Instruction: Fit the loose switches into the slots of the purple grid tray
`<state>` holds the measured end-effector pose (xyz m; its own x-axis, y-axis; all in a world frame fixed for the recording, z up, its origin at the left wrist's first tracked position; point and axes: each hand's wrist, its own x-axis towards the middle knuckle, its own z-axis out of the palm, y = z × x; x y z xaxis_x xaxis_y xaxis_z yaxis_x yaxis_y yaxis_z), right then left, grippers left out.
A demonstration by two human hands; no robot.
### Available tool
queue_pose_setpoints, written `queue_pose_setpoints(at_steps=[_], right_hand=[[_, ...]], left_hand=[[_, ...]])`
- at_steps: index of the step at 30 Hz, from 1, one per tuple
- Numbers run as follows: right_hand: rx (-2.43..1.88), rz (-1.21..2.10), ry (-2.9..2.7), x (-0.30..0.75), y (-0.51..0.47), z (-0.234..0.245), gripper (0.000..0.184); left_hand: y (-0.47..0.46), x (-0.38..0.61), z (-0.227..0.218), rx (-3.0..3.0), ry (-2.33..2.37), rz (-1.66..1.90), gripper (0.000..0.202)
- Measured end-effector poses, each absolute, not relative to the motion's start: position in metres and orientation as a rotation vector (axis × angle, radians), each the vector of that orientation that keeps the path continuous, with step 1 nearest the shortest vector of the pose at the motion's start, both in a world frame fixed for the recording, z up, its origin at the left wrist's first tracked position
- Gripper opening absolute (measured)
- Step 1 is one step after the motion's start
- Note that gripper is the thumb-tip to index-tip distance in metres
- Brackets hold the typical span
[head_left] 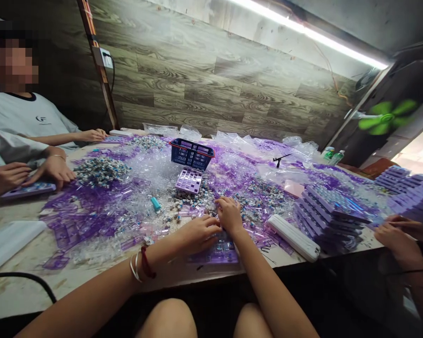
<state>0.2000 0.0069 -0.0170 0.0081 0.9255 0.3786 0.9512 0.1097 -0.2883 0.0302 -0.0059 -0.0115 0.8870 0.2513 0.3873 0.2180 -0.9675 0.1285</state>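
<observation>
My left hand (200,232) hovers over or rests on a translucent purple plastic tray (215,257) at the table's front edge. Its fingers are loosely bent and slightly apart. Close beside it, my right hand (229,213) has its fingers curled together at the tray's far side; anything between them is too small to make out. Just beyond lies a heap of small white-and-blue parts (206,199). A light purple panel with square openings (189,181) leans by a dark blue basket (192,154). A turquoise piece (155,203) lies to the left.
Loose clear and purple plastic pieces (81,225) cover much of the table. To the right are a white bar-shaped case (293,237) and stacked purple panels (327,218). Co-workers' hands (52,171) are at the left, others (398,237) at the right. A green fan (387,117) hangs right.
</observation>
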Motion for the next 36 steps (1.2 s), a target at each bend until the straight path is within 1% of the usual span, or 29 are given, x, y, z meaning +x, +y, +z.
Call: queue_pose_setpoints(at_steps=[2,5,10,13,16,19,20,23,26,29,33,36], right_hand=[[-1.774,-0.030,-1.948,0.201,0.007,-0.018,0.023],[-1.776,0.004,-1.990,0.200,0.009,-0.018,0.026],[-1.802,-0.106,-1.976,0.203,0.004,-0.008,0.034],[-1.632,-0.070,-1.909,0.214,-0.010,0.002,0.034],[-1.383,0.038,-1.935,0.226,-0.035,0.010,0.031],[-1.288,0.162,-2.034,0.235,-0.065,0.014,0.039],[-1.286,0.206,-2.055,0.237,-0.074,0.014,0.038],[-1.301,0.291,-2.096,0.244,-0.093,0.012,0.031],[-1.309,0.309,-2.102,0.250,-0.098,0.006,0.022],[-1.300,0.329,-2.097,0.255,-0.098,-0.001,0.020],[-1.291,0.334,-2.095,0.257,-0.096,-0.003,0.022],[-1.271,0.346,-2.110,0.257,-0.095,-0.002,0.016]], left_hand=[[-0.005,0.030,-0.013,2.961,0.379,0.618,0.023],[-0.005,0.030,-0.014,2.954,0.376,0.618,0.022],[-0.006,0.029,-0.011,2.946,0.387,0.603,0.022],[-0.007,0.029,-0.008,2.939,0.385,0.582,0.024],[-0.007,0.029,-0.008,2.948,0.388,0.584,0.023],[-0.007,0.029,-0.009,2.953,0.388,0.594,0.022],[-0.007,0.029,-0.009,2.949,0.385,0.602,0.021],[-0.006,0.029,-0.011,2.946,0.379,0.624,0.021],[-0.005,0.030,-0.014,2.963,0.370,0.640,0.022],[-0.004,0.030,-0.015,2.970,0.355,0.661,0.022],[-0.003,0.030,-0.016,2.977,0.348,0.657,0.022],[-0.003,0.030,-0.016,2.975,0.356,0.649,0.022]])
